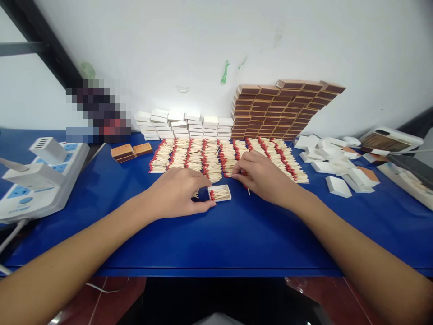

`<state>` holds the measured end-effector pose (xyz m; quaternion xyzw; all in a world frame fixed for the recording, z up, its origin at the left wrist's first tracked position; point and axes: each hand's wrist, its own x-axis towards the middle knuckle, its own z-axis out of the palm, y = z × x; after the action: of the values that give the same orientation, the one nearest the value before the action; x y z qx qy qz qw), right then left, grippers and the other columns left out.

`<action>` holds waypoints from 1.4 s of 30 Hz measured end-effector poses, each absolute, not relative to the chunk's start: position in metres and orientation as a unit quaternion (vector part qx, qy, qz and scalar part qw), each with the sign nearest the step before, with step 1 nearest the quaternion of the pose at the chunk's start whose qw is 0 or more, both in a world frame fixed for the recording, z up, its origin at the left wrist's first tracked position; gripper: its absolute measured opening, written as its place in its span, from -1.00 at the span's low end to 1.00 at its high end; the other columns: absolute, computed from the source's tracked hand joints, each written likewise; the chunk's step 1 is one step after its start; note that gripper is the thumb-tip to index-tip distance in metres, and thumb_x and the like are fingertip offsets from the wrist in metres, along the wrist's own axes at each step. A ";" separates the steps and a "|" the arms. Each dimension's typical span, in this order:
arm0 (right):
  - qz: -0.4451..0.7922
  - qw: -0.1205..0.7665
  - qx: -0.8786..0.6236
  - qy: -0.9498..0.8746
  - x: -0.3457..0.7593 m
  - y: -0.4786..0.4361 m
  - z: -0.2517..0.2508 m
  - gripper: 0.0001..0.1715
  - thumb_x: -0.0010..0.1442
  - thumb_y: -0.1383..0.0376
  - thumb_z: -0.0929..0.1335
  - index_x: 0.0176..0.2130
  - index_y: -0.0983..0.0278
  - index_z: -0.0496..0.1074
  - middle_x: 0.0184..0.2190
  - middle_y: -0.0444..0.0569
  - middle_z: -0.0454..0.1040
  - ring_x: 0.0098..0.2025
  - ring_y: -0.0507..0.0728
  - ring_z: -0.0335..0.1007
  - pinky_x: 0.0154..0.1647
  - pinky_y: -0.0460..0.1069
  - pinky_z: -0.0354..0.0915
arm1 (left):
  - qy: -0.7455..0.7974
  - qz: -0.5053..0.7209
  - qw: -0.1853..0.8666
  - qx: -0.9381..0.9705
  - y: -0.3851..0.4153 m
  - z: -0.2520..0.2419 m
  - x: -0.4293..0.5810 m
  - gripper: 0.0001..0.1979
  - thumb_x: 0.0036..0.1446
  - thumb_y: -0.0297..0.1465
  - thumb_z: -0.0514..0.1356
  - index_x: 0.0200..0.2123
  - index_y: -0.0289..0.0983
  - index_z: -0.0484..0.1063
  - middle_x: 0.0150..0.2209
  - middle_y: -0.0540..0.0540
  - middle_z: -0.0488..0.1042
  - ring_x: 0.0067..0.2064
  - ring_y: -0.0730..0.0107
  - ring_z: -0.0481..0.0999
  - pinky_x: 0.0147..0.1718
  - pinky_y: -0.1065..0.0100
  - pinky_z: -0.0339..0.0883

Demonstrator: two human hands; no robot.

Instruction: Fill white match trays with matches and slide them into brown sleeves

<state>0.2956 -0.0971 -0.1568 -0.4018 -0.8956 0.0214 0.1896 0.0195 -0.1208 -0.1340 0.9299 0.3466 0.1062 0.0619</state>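
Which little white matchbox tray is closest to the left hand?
The open tray holding red-tipped matches, beside the left hand; stacked trays and heaped trays are farther.

Indoor worktable, room type unclear: blue tabletop [216,243], white wall [169,45]; power strip [70,174], left edge; rowed matches [181,155]; stacked matchboxes [277,110], back edge.

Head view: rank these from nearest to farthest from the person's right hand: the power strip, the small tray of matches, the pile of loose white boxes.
From the right hand:
1. Small tray of matches, just to its left.
2. Pile of loose white boxes, to its right.
3. Power strip, far left.
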 end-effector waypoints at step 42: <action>0.020 0.240 -0.380 -0.893 0.286 -0.112 -0.150 -0.84 0.45 0.32 0.30 -0.18 0.23 0.47 -0.23 0.07 0.43 -0.12 0.26 0.33 -0.07 0.16 0.30 | 0.351 0.106 0.058 0.929 -0.121 -0.134 0.019 -0.68 0.29 -0.11 0.25 -0.21 -0.25 0.59 -0.40 -0.01 0.54 -0.38 0.37 0.49 -0.39 0.32 0.16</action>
<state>0.2864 -0.1117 -0.1497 -0.3800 -0.8930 0.0203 0.2402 0.0195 -0.1206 -0.1342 0.9287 0.3508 0.1057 0.0579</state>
